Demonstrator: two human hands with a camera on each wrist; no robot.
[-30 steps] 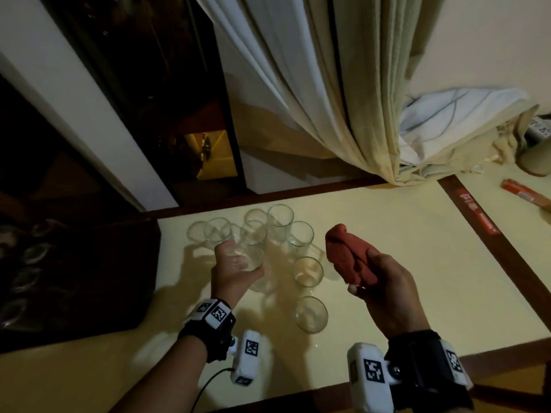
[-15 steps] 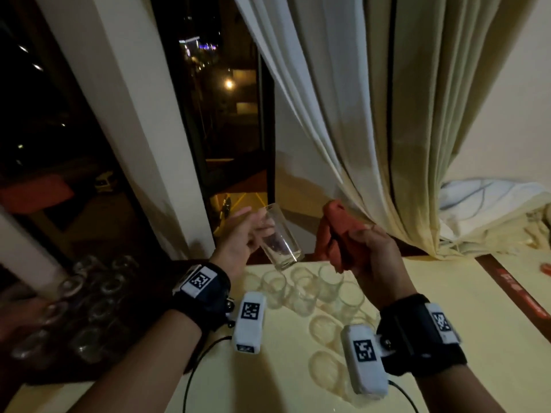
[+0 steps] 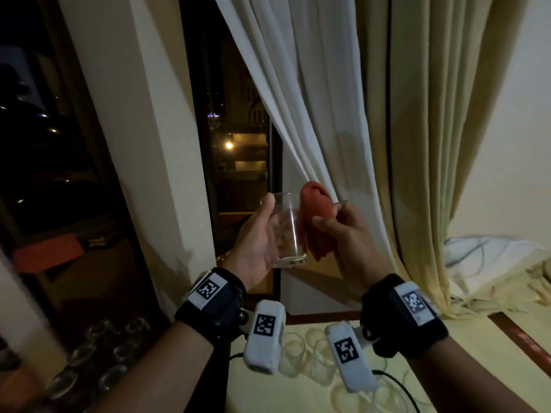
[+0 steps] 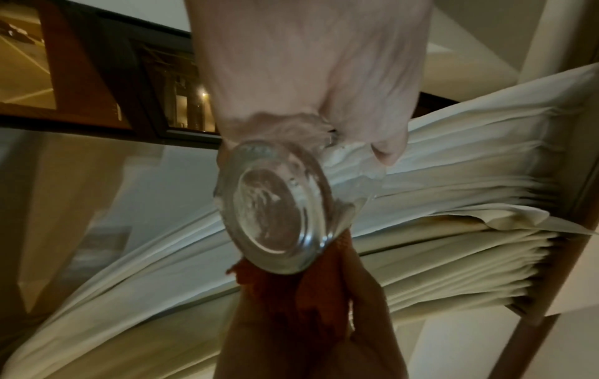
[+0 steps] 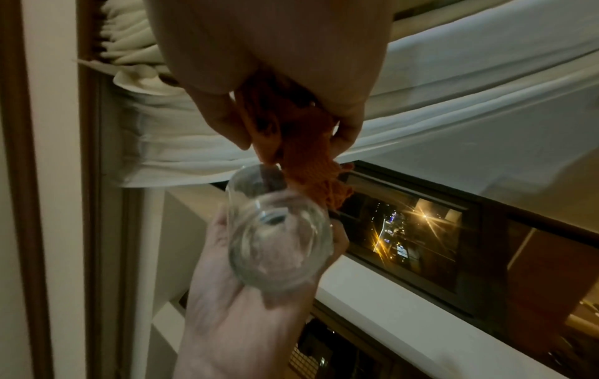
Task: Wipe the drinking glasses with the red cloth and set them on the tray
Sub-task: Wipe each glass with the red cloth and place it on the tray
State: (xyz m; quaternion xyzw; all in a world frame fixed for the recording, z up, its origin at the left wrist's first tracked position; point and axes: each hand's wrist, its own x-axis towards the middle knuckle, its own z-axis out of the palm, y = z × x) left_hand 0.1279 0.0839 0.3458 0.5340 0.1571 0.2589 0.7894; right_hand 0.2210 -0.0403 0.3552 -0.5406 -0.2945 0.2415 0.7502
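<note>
My left hand (image 3: 262,234) grips a clear drinking glass (image 3: 287,231) upright at chest height in front of the window. My right hand (image 3: 337,234) holds the bunched red cloth (image 3: 316,216) against the glass's right side. The left wrist view shows the glass's thick base (image 4: 275,212) with the red cloth (image 4: 291,300) behind it. In the right wrist view the red cloth (image 5: 304,153) touches the rim of the glass (image 5: 278,230). Several more glasses (image 3: 316,356) stand on the yellow table (image 3: 477,347) below my wrists. Several glasses (image 3: 104,359) sit on the dark tray (image 3: 35,391) at lower left.
A dark window (image 3: 238,150) and a pale pillar (image 3: 143,144) are straight ahead. Cream curtains (image 3: 372,129) hang right behind my hands. A crumpled white cloth (image 3: 489,257) lies at the table's far right.
My left hand lifted one glass from the table group to chest height and turned it upright. My right hand brought the red cloth against it. The head view tilted up toward the window.
</note>
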